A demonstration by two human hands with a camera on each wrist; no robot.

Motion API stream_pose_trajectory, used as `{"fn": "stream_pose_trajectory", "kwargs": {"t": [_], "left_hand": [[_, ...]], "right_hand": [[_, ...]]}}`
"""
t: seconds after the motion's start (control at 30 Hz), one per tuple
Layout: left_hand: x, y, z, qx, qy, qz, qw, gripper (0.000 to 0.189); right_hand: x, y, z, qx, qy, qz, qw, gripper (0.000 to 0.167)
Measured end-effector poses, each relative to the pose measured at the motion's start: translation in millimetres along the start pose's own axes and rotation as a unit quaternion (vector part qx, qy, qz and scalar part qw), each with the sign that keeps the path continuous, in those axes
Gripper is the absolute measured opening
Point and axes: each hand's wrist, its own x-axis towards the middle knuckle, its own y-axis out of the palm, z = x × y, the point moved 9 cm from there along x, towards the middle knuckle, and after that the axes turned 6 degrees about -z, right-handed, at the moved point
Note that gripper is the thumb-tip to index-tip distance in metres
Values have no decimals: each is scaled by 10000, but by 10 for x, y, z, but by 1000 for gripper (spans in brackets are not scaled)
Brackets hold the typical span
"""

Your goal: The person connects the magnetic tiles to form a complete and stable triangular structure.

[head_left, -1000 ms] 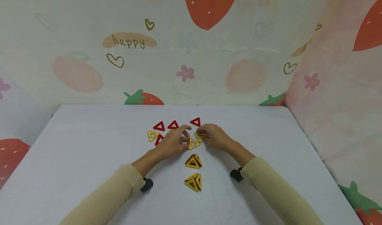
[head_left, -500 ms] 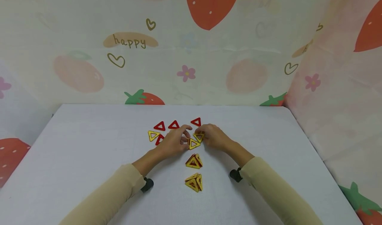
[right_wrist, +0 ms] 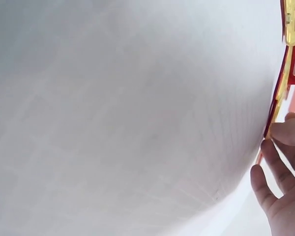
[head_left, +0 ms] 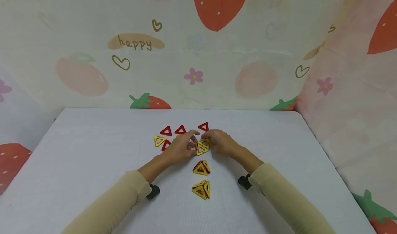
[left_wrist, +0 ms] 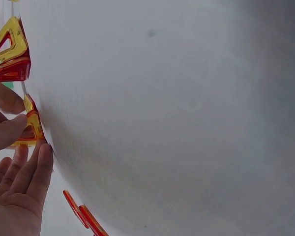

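Note:
In the head view both hands meet around small triangular magnetic tiles at the middle of the table. My left hand (head_left: 180, 147) holds the near yellow triangular tile (head_left: 202, 150) from its left side, with thumb and fingers at its edge; a red edge shows beside it. My right hand (head_left: 221, 141) pinches a second yellow triangular tile (head_left: 204, 143) at its far right edge. The two tiles lie edge against edge. In the left wrist view, fingers (left_wrist: 38, 169) reach to a yellow-and-red tile. Fingertips in the right wrist view meet a thin tile (right_wrist: 280, 96) seen edge-on.
Two small yellow-and-red pyramids, one (head_left: 201, 168) behind the other (head_left: 201, 190), stand nearer the body. Beyond the hands lie loose red triangles (head_left: 203, 126), several in all, with a yellow triangle (head_left: 159, 141) at their left. A white cloth covers the table (head_left: 102, 158); a patterned curtain (head_left: 217, 54) hangs behind.
My right hand has brought its yellow tile left, against the tile at my left hand, closing the offset between them. The left hand, the pyramids and the loose triangles stay in place.

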Motion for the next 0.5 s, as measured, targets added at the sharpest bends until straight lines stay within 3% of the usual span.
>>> {"fn": "stream_pose_trajectory", "kwargs": {"t": [0.23,0.5], "left_hand": [[0,2,-11,17,29,-2,10000,55],[-5,2,-13,-44,27,16,10000,56]], "right_hand": [[-35,-35,-35,222,148,-78,9996,31],[-56,-24,-84,182,273,-7,9995,42]]}}
